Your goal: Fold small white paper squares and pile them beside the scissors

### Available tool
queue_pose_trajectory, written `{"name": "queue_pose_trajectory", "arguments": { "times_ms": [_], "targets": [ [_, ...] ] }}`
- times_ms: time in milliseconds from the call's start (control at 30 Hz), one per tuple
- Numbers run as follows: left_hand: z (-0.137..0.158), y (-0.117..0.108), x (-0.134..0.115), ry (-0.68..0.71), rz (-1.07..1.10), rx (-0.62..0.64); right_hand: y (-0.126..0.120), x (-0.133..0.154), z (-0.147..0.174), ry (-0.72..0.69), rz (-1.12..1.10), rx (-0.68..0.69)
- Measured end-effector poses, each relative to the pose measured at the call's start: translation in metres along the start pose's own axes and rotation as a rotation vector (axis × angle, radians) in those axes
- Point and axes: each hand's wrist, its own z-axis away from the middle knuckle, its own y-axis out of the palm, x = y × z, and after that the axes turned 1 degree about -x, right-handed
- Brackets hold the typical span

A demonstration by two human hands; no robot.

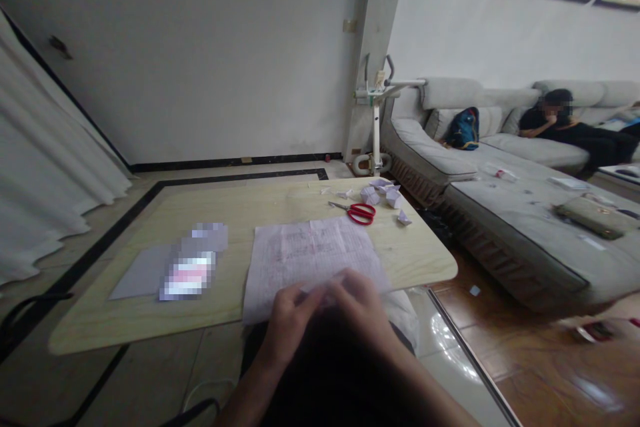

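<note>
At the table's near edge, my left hand (291, 313) and my right hand (359, 301) meet with their fingertips close together. Both are closed in a pinch on a small piece of white paper, mostly covered by the fingers and blurred, so its shape is unclear. Beneath them a large creased sheet with faint print (315, 243) lies spread over the table and hangs past its front edge. Red-handled scissors (361, 214) rest just beyond the sheet, blades pointing left. Several folded white paper shapes (370, 196) sit at the far right corner, with small scraps beside them.
On the left of the pale wooden table (150, 213), a white sheet (137, 273) lies beside a blurred-out device with a lit screen (189, 275). A grey sofa (500, 207) stands to the right, with a backpack (464, 128) and a seated person (555, 120).
</note>
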Motion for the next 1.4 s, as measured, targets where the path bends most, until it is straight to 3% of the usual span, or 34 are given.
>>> {"name": "queue_pose_trajectory", "arguments": {
  "times_ms": [233, 367, 600, 833, 967, 1067, 1400],
  "targets": [
    [-0.001, -0.006, 0.010, 0.044, -0.015, -0.014, -0.003, -0.003, 0.002, -0.072, 0.036, 0.006],
    [-0.002, -0.006, 0.011, 0.116, -0.095, -0.023, -0.002, -0.004, 0.002, -0.059, -0.001, -0.004],
    [0.004, -0.003, 0.006, 0.234, -0.201, -0.028, 0.004, 0.005, 0.004, 0.045, -0.122, 0.108],
    [0.004, -0.008, 0.006, 0.448, -0.406, -0.023, 0.000, 0.005, 0.003, 0.065, -0.218, 0.107],
    [0.003, -0.007, 0.006, 0.433, -0.419, -0.085, 0.000, 0.007, 0.002, 0.141, -0.218, 0.130],
    [0.002, -0.007, 0.006, 0.438, -0.420, -0.141, 0.000, 0.005, 0.001, 0.124, -0.232, 0.155],
    [0.003, -0.006, 0.007, 0.261, -0.274, -0.054, 0.001, 0.003, 0.001, 0.047, -0.161, 0.027]
  ]
}}
